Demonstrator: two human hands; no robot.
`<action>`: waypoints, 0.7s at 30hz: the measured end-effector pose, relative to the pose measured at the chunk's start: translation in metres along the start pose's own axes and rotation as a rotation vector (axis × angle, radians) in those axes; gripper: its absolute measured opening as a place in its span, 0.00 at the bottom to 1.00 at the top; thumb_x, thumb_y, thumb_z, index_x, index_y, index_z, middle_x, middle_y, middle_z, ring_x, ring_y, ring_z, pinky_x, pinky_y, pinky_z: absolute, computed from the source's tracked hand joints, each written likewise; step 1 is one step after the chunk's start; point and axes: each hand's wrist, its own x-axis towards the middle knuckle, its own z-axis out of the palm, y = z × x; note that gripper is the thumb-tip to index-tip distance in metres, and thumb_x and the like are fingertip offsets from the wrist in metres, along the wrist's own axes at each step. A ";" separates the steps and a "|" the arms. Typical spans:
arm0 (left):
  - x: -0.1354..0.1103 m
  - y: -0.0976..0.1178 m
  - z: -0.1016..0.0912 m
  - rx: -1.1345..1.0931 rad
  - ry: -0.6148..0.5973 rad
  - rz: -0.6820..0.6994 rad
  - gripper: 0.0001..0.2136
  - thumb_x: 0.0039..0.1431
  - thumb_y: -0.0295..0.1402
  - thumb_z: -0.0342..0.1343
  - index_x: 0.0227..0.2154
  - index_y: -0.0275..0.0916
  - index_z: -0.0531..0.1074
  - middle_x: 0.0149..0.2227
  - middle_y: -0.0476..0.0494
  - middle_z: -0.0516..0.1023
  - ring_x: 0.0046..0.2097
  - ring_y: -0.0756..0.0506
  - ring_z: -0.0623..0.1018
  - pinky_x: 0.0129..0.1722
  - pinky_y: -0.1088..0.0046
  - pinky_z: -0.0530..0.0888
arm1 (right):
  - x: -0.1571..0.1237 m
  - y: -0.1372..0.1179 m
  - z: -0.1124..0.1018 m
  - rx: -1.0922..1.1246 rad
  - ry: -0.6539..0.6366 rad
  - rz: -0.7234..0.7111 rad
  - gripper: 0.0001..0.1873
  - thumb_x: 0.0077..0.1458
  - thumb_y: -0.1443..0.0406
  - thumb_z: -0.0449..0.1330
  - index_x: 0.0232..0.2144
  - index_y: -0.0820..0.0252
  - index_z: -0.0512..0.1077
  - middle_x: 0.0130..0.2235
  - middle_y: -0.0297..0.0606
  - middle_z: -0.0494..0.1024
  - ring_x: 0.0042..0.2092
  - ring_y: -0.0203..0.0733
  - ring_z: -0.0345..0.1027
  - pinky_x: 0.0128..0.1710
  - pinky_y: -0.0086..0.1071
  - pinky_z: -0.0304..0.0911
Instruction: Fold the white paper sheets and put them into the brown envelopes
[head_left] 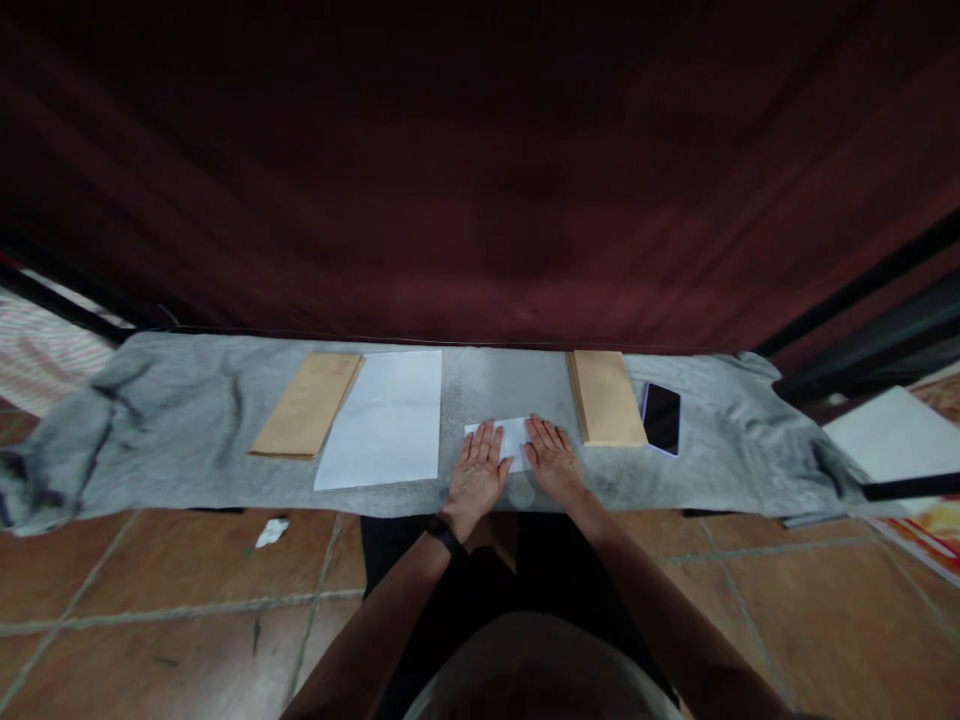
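A small white folded sheet of paper (514,444) lies flat on the grey cloth in front of me. My left hand (478,475) presses on its left end, palm down with the fingers stretched out. On the right end rests my right hand (553,458), also flat with its fingers extended. Parts of the paper are hidden beneath both hands. Left of my hands is a large white sheet of paper (386,420), partly beside a stack of brown paper envelopes (306,405). Another brown envelope stack (609,400) sits to the right of my right hand.
A phone (662,420) lies beside the right stack. The grey cloth (180,430) covers a long, narrow surface, with a dark red curtain (495,250) hanging behind it. A crumpled white scrap (271,532) is on the tiled floor (195,570). Dark bars flank both ends.
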 end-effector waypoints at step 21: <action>-0.009 -0.010 -0.005 -0.011 0.030 0.000 0.28 0.72 0.43 0.40 0.69 0.33 0.55 0.72 0.34 0.56 0.73 0.39 0.54 0.71 0.52 0.54 | 0.077 -0.006 -0.023 0.039 -0.186 -0.079 0.16 0.64 0.67 0.56 0.52 0.54 0.76 0.52 0.44 0.78 0.53 0.48 0.71 0.57 0.40 0.64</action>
